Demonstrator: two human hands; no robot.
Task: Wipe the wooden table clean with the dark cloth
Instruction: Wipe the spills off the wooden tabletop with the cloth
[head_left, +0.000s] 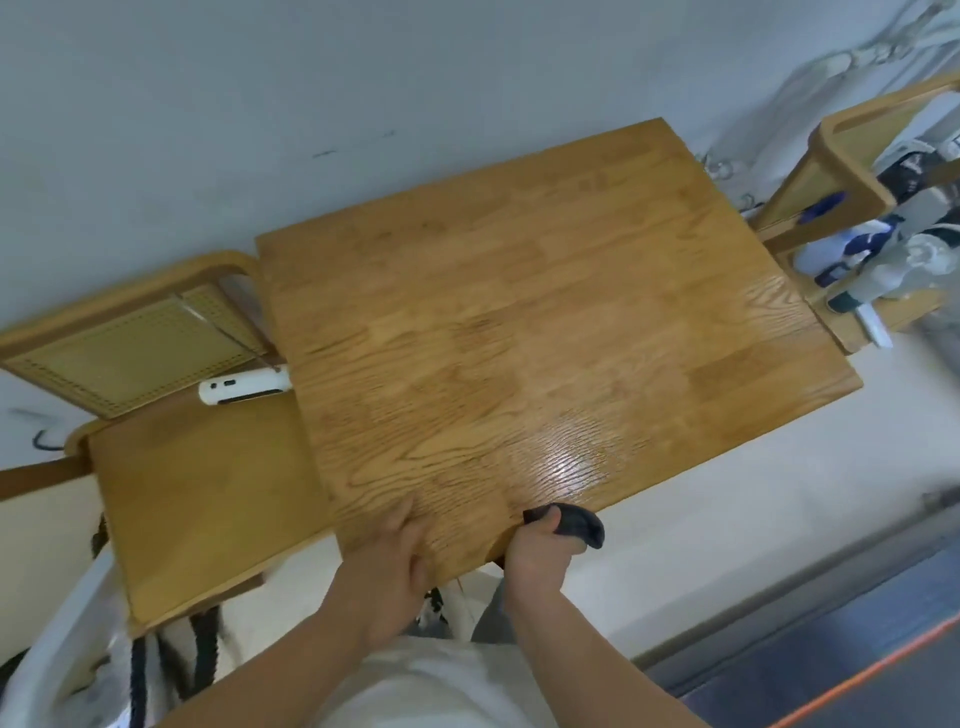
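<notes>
Cloth (579, 526) is being clamped in right hand (537, 553) at table (519, 312) near edge; left hand (397, 561), fingers apart, is being pressed flat beside, bracing it.

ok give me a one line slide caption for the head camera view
Right hand presses a dark crumpled cloth at the near edge of the light wooden table, left hand bracing the same edge.

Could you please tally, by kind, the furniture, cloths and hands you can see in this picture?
Wooden table: 1
Wooden chairs: 2
Dark cloth: 1
Hands, left hand and right hand: 2
Total: 6
</notes>
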